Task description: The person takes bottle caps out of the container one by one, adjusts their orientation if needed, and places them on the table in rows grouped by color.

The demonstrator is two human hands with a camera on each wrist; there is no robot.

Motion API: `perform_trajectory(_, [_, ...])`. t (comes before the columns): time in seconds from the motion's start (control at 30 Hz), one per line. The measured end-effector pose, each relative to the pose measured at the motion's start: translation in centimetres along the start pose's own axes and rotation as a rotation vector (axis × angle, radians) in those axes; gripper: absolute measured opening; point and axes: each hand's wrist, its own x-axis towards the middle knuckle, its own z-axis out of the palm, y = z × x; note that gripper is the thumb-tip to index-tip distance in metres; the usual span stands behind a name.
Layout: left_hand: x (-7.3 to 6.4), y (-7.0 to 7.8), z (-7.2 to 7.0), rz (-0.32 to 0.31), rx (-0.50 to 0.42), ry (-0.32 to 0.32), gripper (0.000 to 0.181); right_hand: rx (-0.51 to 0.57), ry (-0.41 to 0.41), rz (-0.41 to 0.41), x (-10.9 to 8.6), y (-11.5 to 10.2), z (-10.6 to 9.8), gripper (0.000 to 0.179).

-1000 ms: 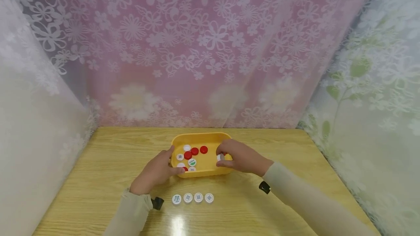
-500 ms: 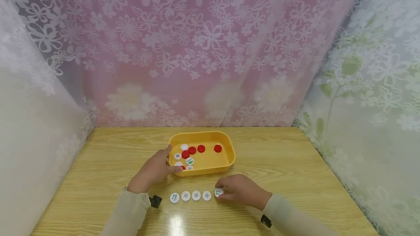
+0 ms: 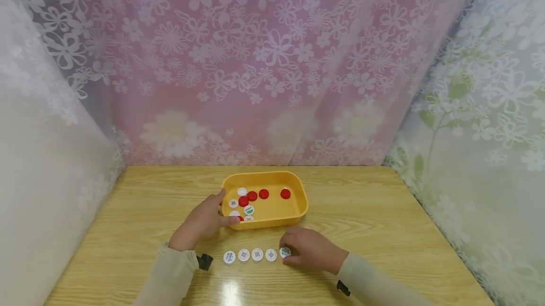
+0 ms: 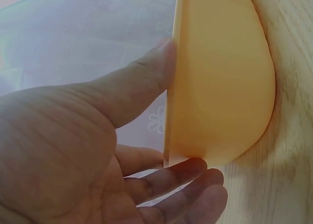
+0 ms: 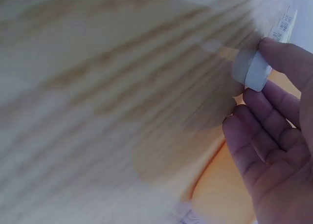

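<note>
My left hand (image 3: 202, 221) holds the left end of a yellow plastic tray (image 3: 272, 210). Its thumb lies on the rim, and in the left wrist view the fingers reach along the tray's outer side (image 4: 220, 77). My right hand (image 3: 317, 250) pinches a white bottle cap (image 3: 285, 252) with green print, between thumb and fingers. That cap touches the table at the right end of a row of white bottle caps (image 3: 257, 255) in front of the tray. Seen from the right wrist, the pinched cap (image 5: 257, 72) stands on the wood, its side facing the camera.
Inside the tray lie several red bottle caps (image 3: 264, 194) and white ones, one with a green mark (image 3: 249, 210). The caps crowd its left half, with one red cap (image 3: 285, 194) to the right. A floral curtain (image 3: 255, 107) closes off the wooden table's (image 3: 162, 192) back edge.
My right hand has lifted a white bottle cap out of the tray and brought it to the row's right end. My left hand has stayed on the tray.
</note>
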Motion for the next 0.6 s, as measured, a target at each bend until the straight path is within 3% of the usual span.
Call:
perform_trajectory(0.43, [0.0,-0.1,-0.1,0.026,0.035,-0.003,0.104,0.017,-0.056,0.025,0.4,-0.5,-0.8,0.027])
perform_trajectory(0.53, [0.0,-0.2,-0.1,0.055,0.039,-0.016,0.103,-0.018,-0.030,-0.020,0.4,-0.6,-1.2,0.022])
perform_trajectory(0.6, [0.1,-0.4,-0.1,0.074,0.030,-0.029,0.103,-0.048,0.031,-0.090,0.4,-0.6,-1.5,0.018])
